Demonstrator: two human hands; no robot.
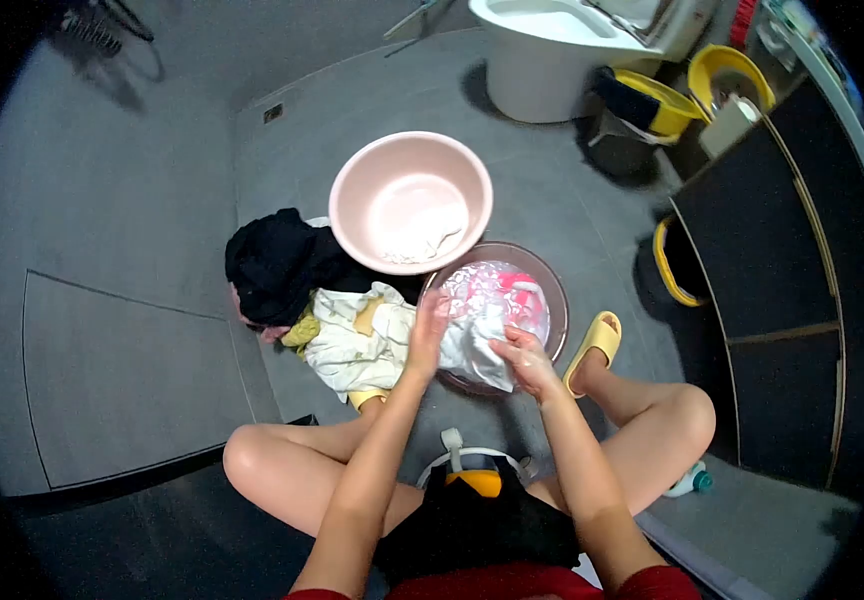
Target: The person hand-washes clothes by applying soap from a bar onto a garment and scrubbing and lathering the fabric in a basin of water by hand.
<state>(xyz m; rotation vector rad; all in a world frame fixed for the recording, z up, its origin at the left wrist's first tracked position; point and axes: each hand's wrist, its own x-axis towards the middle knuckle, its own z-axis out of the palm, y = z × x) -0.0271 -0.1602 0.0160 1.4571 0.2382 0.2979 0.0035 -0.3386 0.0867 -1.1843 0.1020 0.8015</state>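
Observation:
A wet white cloth [480,350] hangs over the near side of a brown basin [558,293]. My right hand [526,358] pinches the cloth's right side. At its left edge is my left hand [429,332], fingers stretched upward and seen from the side; whether its palm touches the cloth I cannot tell. Sudsy water with pink-and-white fabric [500,288] fills the basin.
A pale pink basin [347,222] with a small white item inside stands behind. Left lie white clothes [352,345] and a dark garment [277,260]. A toilet [542,75], a yellow-rimmed bin [667,265] and a dark cabinet [767,235] stand around.

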